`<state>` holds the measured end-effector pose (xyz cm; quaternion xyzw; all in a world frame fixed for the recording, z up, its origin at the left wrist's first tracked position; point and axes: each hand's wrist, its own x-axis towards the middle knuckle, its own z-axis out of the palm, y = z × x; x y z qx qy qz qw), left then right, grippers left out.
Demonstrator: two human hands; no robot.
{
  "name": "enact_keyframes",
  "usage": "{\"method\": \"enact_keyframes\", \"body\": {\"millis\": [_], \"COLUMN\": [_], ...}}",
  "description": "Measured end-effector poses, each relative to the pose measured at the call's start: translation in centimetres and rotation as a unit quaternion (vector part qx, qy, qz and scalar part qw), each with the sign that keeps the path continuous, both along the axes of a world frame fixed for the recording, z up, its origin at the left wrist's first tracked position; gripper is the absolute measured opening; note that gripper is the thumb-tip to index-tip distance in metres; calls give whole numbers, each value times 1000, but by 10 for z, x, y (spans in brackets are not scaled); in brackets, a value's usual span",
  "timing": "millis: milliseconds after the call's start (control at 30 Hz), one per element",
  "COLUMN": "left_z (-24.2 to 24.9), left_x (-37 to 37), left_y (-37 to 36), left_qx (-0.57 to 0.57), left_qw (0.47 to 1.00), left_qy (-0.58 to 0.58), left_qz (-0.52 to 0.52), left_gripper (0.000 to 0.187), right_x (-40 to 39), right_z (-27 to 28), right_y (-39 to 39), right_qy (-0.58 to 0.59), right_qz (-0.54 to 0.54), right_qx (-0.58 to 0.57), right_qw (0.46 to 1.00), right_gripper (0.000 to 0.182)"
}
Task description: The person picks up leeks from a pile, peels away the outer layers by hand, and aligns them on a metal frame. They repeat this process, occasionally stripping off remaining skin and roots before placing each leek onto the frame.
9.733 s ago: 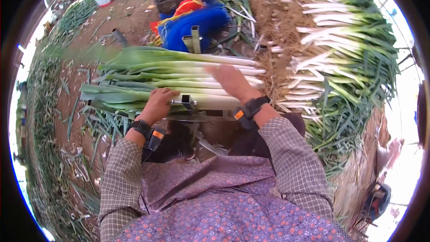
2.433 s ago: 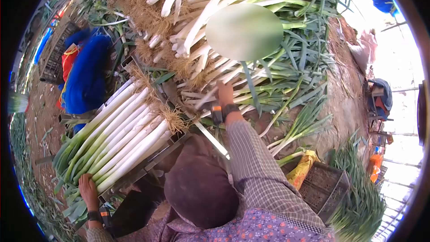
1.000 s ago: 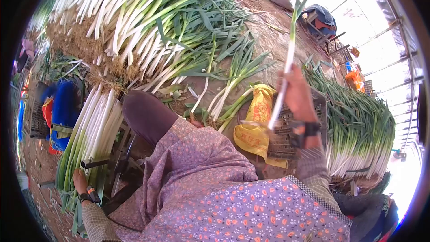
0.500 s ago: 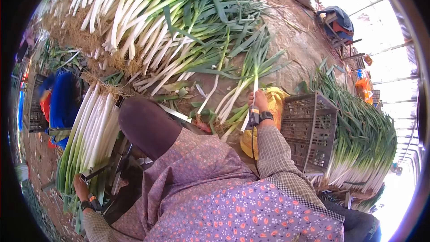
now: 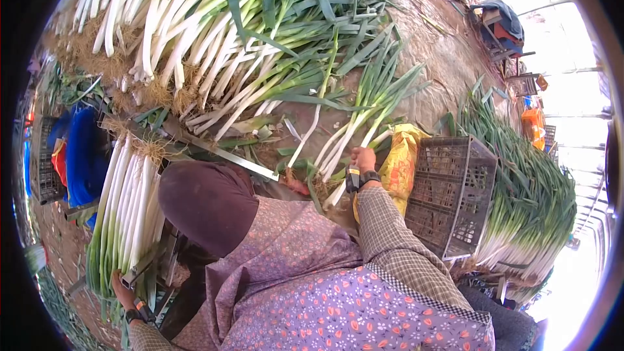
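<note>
My right hand [image 5: 364,158] is closed around a leek [image 5: 368,138] at the edge of a small loose group; its white end [image 5: 335,194] points down toward my lap. Down at the left, my left hand [image 5: 123,292] lies against the green part of a row of leeks [image 5: 123,201], most of its fingers hidden. Those leeks lie side by side on a metal stand [image 5: 144,266], roots at the far end. Both wrists carry a dark band with a small device.
A large leek heap [image 5: 214,39] spreads across the ground ahead. Right of my right hand are a yellow sack [image 5: 398,169] and a dark plastic crate [image 5: 439,188], with more leeks [image 5: 530,201] stacked behind. A blue object [image 5: 86,156] stands at the far left.
My right hand has moved slightly left and down in view, still on the leek. My left hand stays by the row of leeks, while the view has shifted a little.
</note>
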<state>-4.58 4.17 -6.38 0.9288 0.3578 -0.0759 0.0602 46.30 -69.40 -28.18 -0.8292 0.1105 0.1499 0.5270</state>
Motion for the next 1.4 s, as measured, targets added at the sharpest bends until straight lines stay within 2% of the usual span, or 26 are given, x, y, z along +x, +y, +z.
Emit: {"method": "enact_keyframes", "body": {"millis": [33, 67, 133, 167, 200, 233, 267, 300, 333, 367, 433, 467, 500, 533, 600, 633, 667, 700, 733, 800, 867, 967, 1067, 1167, 1300, 1400], "left_z": [1, 5, 1, -13, -22, -31, -31, -4, -13, 14, 18, 20, 29, 33, 38, 37, 36, 37, 40, 41, 46, 41, 47, 46, 39, 61], "left_x": [0, 4, 7, -4, -22, -26, -22, 8, 5, 37, 47, 51, 57, 60, 64, 64, 62, 63, 64, 63, 63, 63, 66, 63, 61, 65], "left_y": [0, 0, 4, 14, 16, 18, 10, -18, -18, -46, -56, -59, -67, -74, -84, -84, -85, -88, -90, -95, -99, -96, -97, -93, -77, -71], "left_qx": [-14, -27, 12, 56, 105, 70, 107, 73, 116, 15, 37, 45, 58, 84, 92, 101, 111, 118, 126, 139, 155, 149, 128, 179, 193, 16], "left_qw": [1000, 999, 999, 996, 988, 996, 991, 994, 986, 992, 985, 982, 981, 978, 974, 972, 970, 967, 964, 957, 950, 954, 963, 959, 976, 998], "left_qy": [12, 22, 30, 16, 6, -6, 4, -14, -46, -116, -161, -171, -169, -172, -175, -182, -188, -198, -208, -231, -251, -235, -210, -211, -104, -40], "left_qz": [15, 30, -17, -69, -115, -58, -84, -74, -107, 44, 47, 64, 80, 87, 110, 108, 104, 107, 106, 108, 101, 111, 113, 61, 11, 45], "left_gripper": [27, 28, 28, 28, 28, 28, 28, 27, 24, 23, 22, 21, 19, 17, 15, 14, 13, 13, 13, 12, 12, 14, 15, 16, 25, 27], "right_x": [4, 8, 19, 31, 48, 56, 64, 73, 82, 87, 68, 49, 29, 10, -37, -66, -72, -113, -123, -139, -143, -136, -126, -121, -117, -108], "right_z": [3, 37, 81, 74, 72, 136, 160, 204, 237, 270, 358, 391, 418, 434, 448, 442, 414, 414, 362, 267, 198, 195, 212, 207, 207, 207], "right_y": [2, 20, 43, 39, 40, 71, 89, 111, 137, 167, 242, 281, 318, 356, 435, 479, 527, 548, 593, 636, 619, 610, 601, 597, 597, 591], "right_qy": [84, 163, 119, 122, 120, 125, 83, 122, 119, 75, 60, -19, -71, -107, -138, -173, -183, -247, -372, -481, -400, -370, -355, -334, -278, -328], "right_qz": [-175, -336, -374, -342, -321, -306, -224, -154, -87, -7, 84, 137, 239, 288, 359, 394, 522, 558, 615, 743, 777, 777, 768, 787, 787, 737], "right_qx": [157, 305, 360, 439, 508, 572, 588, 661, 703, 728, 757, 728, 687, 640, 526, 461, 413, 252, 320, -12, -67, -61, -137, -59, -41, -45], "right_qw": [968, 876, 847, 822, 790, 751, 773, 725, 696, 681, 645, 672, 683, 704, 758, 776, 723, 751, 618, 465, 482, 505, 514, 516, 549, 589], "right_gripper": [20, 16, 31, 39, 26, 37, 42, 43, 41, 36, 28, 24, 34, 48, 56, 55, 52, 40, 34, 34, 35, 36, 35, 34, 25, 13]}}
